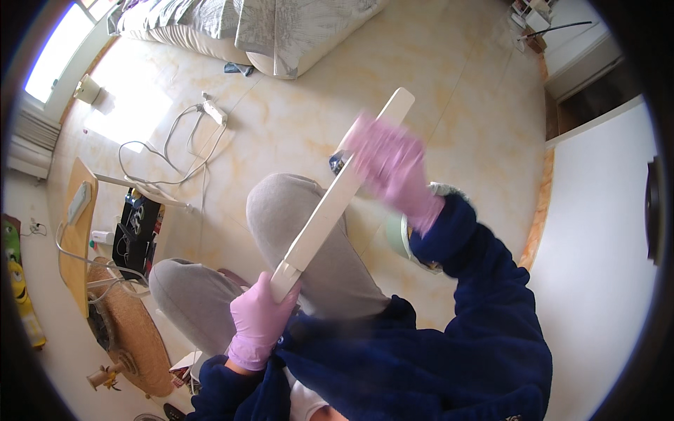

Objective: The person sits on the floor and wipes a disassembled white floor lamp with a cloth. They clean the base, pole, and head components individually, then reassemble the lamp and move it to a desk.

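A long, flat white plastic bar slants across my lap, with a joint near its lower end. My left hand, in a pink glove, grips that lower end. Farther up, my right hand, gloved in pink too and blurred, is closed around something pale against the bar; its fingers are too blurred to make out fully. A small dark blue patterned piece shows beside the bar, just left of the right hand. Behind my right wrist, a pale green round bin stands on the floor, partly hidden by the sleeve.
A power strip with looped white cables lies on the tiled floor. At left are a small wooden table, a black box of cables and a woven oval scratcher. A bed stands ahead, a white cabinet at right.
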Tool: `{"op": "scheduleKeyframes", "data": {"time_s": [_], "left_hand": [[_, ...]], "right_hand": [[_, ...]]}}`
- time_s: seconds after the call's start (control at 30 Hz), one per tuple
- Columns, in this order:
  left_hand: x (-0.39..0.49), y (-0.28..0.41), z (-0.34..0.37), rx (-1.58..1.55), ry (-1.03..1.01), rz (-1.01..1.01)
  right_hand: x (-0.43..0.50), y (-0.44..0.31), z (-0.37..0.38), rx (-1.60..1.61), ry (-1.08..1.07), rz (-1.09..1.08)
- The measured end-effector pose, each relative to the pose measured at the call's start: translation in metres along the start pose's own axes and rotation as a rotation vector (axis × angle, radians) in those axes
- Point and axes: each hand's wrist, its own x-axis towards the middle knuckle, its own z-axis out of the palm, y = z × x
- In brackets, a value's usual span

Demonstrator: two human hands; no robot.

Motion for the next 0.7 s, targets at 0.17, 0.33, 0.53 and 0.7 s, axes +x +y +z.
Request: {"op": "scheduleKeyframes", "data": {"time_s": [0.17, 0.33, 0.53, 0.7], "left_hand": [[0.000, 0.002, -0.001, -0.002, 0.009, 0.007], [0.000, 0.002, 0.001, 0.042, 0.027, 0.014], [-0.007, 0.002, 0.003, 0.068, 0.118, 0.039], [-0.013, 0.010, 0.002, -0.033, 0.171, 0.053]], "right_hand": [[0.036, 0.045, -0.022, -0.222, 0.348, 0.267], [0.005, -0.104, -0.015, 0.142, -0.160, -0.112], [0.051, -0.037, -0.045, -0.269, 0.068, -0.045], [0.049, -0.074, -0.061, -0.347, -0.082, -0.170]]}}
